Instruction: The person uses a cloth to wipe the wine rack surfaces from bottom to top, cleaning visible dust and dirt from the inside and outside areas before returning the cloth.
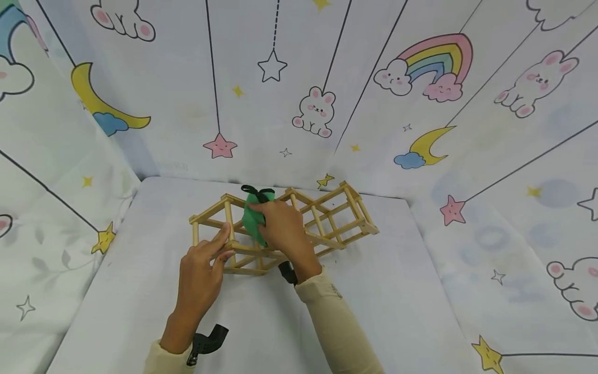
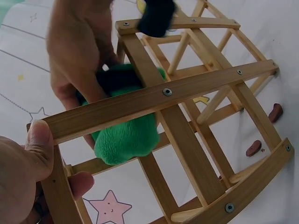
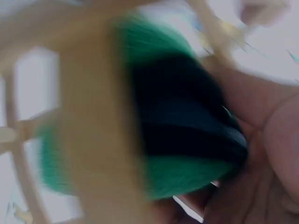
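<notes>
A slatted light-wood rack point(image 2: 203, 83) of open compartments, joined with screws, stands zigzag across the white tabletop in the head view. My left hand point(image 1: 198, 275) pinches a corner of its left section, thumb on the near rail. Over that section, my right hand point(image 1: 286, 226) grips a fuzzy green cloth bundle point(image 1: 251, 223) with a black band point(image 3: 182, 107) around it. Two black loops stick up from the bundle's top. In the left wrist view the bundle sits among the slats, behind the front rail. The right fingers lie partly hidden behind it.
A white tabletop point(image 1: 397, 311) lies under the rack, with cartoon-printed fabric point(image 1: 177, 104) at the back and both sides. Two small reddish-brown pieces point(image 2: 253, 148) appear beside the rack in the left wrist view. Each wrist carries a black mount point(image 1: 210, 340).
</notes>
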`<state>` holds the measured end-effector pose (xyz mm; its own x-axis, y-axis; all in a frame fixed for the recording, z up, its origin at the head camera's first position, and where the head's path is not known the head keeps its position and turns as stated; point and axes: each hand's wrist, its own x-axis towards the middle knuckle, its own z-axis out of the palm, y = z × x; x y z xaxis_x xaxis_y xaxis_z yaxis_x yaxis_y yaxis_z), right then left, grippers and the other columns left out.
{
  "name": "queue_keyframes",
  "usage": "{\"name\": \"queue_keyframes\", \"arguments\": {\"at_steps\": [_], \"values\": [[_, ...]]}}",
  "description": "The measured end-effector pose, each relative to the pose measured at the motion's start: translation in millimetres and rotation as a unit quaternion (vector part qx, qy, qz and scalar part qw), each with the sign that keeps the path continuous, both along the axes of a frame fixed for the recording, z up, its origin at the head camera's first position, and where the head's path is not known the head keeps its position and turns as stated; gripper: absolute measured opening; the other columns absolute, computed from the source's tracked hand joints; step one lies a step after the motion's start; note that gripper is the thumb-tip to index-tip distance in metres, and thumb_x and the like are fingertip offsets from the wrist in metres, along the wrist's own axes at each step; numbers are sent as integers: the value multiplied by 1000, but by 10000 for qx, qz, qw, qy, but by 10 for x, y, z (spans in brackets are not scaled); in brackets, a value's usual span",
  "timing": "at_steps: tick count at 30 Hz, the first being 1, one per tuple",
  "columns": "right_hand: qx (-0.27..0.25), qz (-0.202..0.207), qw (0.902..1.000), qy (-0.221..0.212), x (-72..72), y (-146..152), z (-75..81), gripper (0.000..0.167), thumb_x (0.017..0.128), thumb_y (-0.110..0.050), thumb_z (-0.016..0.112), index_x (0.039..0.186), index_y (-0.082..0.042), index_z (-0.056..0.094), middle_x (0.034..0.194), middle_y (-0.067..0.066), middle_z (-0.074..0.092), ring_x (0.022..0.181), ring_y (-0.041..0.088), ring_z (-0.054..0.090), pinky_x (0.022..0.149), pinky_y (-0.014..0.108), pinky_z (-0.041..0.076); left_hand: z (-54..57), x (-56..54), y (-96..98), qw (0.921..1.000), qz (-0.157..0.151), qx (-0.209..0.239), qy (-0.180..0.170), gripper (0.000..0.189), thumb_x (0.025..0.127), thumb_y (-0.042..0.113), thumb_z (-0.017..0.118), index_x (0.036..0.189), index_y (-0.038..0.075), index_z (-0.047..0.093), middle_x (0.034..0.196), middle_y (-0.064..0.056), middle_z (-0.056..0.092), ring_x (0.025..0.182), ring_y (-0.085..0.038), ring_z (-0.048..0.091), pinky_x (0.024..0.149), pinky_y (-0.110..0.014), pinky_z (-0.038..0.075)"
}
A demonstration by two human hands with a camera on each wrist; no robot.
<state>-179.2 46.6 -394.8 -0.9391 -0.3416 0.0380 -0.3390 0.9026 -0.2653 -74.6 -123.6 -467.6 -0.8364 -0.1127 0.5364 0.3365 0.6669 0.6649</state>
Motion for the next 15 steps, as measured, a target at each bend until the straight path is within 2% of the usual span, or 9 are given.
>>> {"name": "queue_keyframes", "arguments": {"at_steps": [2, 4, 6, 8, 10, 12, 15], "values": [[-154, 68, 9999, 41, 18, 19, 54, 50, 97, -17, 77, 142, -38, 69, 123, 6, 79, 83, 20, 70, 53, 29, 49, -11, -6, 6, 10000, -26, -5, 0, 66, 82, 10, 85, 145, 11, 65, 93, -12, 80, 69, -17, 57, 64, -34, 40], [-631, -20, 9964, 573, 34, 15, 120, 51, 97, -13, 77, 141, -37, 70, 125, 8, 78, 81, 21, 69, 54, 30, 48, -20, -5, 10, 10000, -34, -14, 1, 66, 82, 9, 85, 145, 11, 65, 89, -11, 78, 69, -16, 56, 65, -34, 40], [-1185, -52, 9829, 1408, 37, -29, 148, 50, 97, -9, 74, 141, -33, 70, 123, 11, 78, 82, 23, 70, 54, 31, 47, -24, 0, 9, 10000, -14, -22, -27, 66, 82, 9, 85, 145, 11, 66, 85, -10, 75, 68, -16, 54, 64, -34, 40], [-1536, 80, 9642, 2162, 25, -117, 136, 46, 98, -8, 75, 140, -28, 73, 124, 12, 77, 88, 25, 74, 58, 33, 52, -25, 5, 1, 10000, 28, -26, -82, 65, 82, 9, 85, 144, 11, 66, 83, -10, 74, 68, -15, 52, 64, -33, 39], [-1624, 360, 9519, 2575, -3, -207, 90, 39, 99, -10, 75, 137, -22, 75, 121, 13, 77, 91, 25, 75, 60, 35, 57, -24, 8, -3, 9999, 75, 0, -107, 64, 82, 8, 86, 143, 12, 68, 82, -10, 74, 68, -15, 52, 64, -33, 39], [-1517, 595, 9532, 2547, -36, -271, 26, 35, 101, -11, 74, 135, -19, 76, 120, 12, 77, 96, 25, 76, 64, 35, 60, -27, 6, -5, 9999, 98, 23, -119, 63, 82, 7, 86, 142, 12, 68, 83, -10, 75, 68, -16, 53, 63, -33, 39], [-1107, 491, 9728, 1973, -90, -287, -64, 37, 103, -12, 71, 138, -23, 74, 126, 11, 75, 98, 24, 76, 62, 34, 58, -29, 5, 1, 9999, 83, 61, -125, 64, 81, 6, 87, 142, 12, 69, 82, -10, 75, 68, -15, 52, 64, -33, 39]]}}
